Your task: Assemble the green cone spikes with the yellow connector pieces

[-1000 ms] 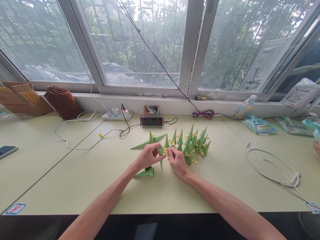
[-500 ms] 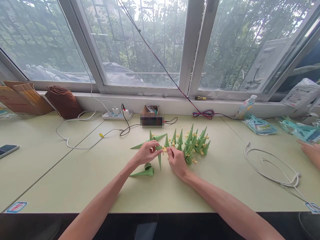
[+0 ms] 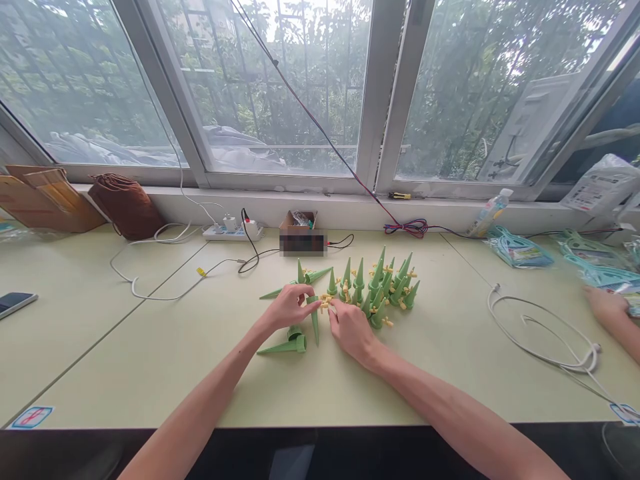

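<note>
My left hand (image 3: 294, 307) grips the top of a green plastic watering spike (image 3: 314, 327), whose point hangs downward. A small yellow valve (image 3: 326, 301) sticks out from the spike's upper end to the right. On that valve, the curled fingers of my right hand (image 3: 353, 328) are closed. Right beside it stand several green spikes (image 3: 379, 277) with yellow valves, points up. Below my left hand lies a loose green spike (image 3: 285, 345), its open end facing right, next to a green cap (image 3: 295, 332). More spikes (image 3: 316, 275) lie behind my left hand.
Behind the spikes are a small cardboard box (image 3: 299, 220) and a power strip (image 3: 233, 232). A coiled white cable (image 3: 545, 350) lies at right. Another person's hand (image 3: 607, 310) is at bagged turquoise items (image 3: 607, 270). A phone (image 3: 17, 303) lies far left.
My hands and the held spike have shifted slightly left, and my right fingers have turned a little on the valve. The other person's hand has moved left and down.
</note>
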Demonstrator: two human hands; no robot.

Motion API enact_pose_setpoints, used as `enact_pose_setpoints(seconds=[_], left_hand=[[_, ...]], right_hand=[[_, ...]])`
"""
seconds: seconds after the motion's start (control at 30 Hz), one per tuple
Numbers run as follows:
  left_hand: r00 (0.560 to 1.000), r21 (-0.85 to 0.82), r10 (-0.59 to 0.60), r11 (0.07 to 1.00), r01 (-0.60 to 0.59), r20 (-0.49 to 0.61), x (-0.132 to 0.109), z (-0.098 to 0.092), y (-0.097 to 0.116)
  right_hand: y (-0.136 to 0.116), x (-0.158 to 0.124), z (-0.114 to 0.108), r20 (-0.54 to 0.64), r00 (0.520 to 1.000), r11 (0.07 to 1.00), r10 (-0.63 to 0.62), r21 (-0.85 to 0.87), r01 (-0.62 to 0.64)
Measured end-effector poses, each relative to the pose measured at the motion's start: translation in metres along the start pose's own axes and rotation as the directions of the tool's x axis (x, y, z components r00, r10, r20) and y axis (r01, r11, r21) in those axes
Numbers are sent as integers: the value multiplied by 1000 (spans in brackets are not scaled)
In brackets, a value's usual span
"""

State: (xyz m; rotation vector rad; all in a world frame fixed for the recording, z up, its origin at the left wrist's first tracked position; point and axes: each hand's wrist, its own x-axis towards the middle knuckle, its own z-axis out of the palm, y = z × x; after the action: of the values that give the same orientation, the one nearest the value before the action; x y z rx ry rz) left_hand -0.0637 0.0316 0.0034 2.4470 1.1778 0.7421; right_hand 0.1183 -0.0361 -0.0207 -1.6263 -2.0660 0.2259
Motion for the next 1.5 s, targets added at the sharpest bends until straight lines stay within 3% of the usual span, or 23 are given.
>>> enact_pose_setpoints(seconds=[0.23, 0.5, 0.6, 0.8, 1.03, 1.33, 1.5], left_hand=[[999, 14, 16, 1000, -17, 42, -1, 4, 6], [999, -4, 27, 1000, -27, 27, -1, -1, 3], [1000, -2, -11, 1000, 11, -28, 0, -9, 2], [990, 150, -130, 981, 121, 53, -1, -19, -1], [965, 211, -233, 956, 205, 117, -4, -16, -7], [961, 182, -253, 956, 231, 109, -5, -13, -8], [943, 197, -326, 930, 309, 61, -6, -8, -9]], right_hand=[[5, 0, 5, -44, 999, 1000, -25, -4, 25], [3, 1, 3, -5, 1000, 1000, -10, -17, 10], [2, 0, 1, 10, 1000, 1000, -7, -15, 7], [1, 1, 0, 28, 1000, 999, 11, -46, -9], [0, 1, 0, 88, 995, 992, 52, -123, -41], [1, 1, 0, 107, 993, 989, 55, -142, -40], [0, 0, -1, 69, 997, 995, 29, -93, -23]])
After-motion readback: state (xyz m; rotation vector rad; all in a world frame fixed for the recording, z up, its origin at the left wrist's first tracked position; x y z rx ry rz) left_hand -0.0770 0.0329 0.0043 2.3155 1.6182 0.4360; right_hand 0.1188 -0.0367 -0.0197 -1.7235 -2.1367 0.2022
